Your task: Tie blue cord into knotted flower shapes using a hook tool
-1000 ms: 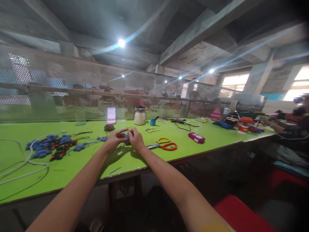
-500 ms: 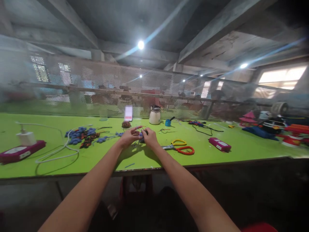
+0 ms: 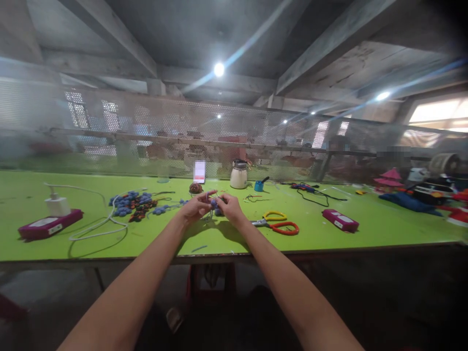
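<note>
Over the front part of the green table, my left hand (image 3: 196, 206) pinches a small blue-purple crochet piece (image 3: 214, 204), with yarn of the same colour running over its raised forefinger. Close beside it, my right hand (image 3: 231, 208) is closed on a thin tool that looks like a crochet hook; its fingers hide most of it. The tip meets the piece between both hands. Right of my hands lie scissors (image 3: 281, 227) with one yellow and one red handle. A dark red-brown yarn ball (image 3: 195, 188) sits behind my left hand.
Blue and black-orange crochet flowers (image 3: 131, 204) lie left, near a white cable and a magenta power strip (image 3: 51, 225). Behind stand a phone (image 3: 199, 171), a cream jug (image 3: 239, 175) and a blue pot (image 3: 259, 185). Another magenta block (image 3: 340, 220) lies right.
The view has turned slightly left, so the table things appear further right. Both hands stay together at the crochet piece, and more of it shows between the fingers.
</note>
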Available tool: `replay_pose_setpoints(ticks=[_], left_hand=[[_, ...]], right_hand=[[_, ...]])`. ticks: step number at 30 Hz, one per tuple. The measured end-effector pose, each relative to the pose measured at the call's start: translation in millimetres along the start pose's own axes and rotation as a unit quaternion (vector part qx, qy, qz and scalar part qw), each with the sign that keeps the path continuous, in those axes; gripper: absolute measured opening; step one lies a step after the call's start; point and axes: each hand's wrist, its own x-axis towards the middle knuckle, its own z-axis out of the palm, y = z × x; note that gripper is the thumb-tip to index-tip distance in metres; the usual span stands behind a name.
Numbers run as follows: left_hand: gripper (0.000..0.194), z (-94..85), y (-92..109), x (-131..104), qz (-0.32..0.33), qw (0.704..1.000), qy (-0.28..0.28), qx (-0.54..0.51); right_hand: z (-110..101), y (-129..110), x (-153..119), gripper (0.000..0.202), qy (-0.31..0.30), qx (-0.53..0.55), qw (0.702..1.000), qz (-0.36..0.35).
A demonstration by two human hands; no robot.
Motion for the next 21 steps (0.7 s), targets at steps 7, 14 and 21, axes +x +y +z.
replay_pose_setpoints(ticks=[7,14,21], left_hand=[[0.057,4.2,2.8,-0.7,-0.004,1.0,0.012,-0.01],[0.057,9.7,12.1,-4.7,0.006,1.0,0.005,-0.027],[0.063,16.2,18.2,-9.3,0.018,0.998,-0.03,-0.05]], right_hand=[[-2.5,-7.5,-2.0,0.032,-0.013,0.087,0.995,0.041],[-6.3,-19.8,-5.1,0.036,-0.057,0.151,0.985,0.066],[-10.8,-27.8,-6.6,0.036,-0.12,0.216,0.965,0.085]])
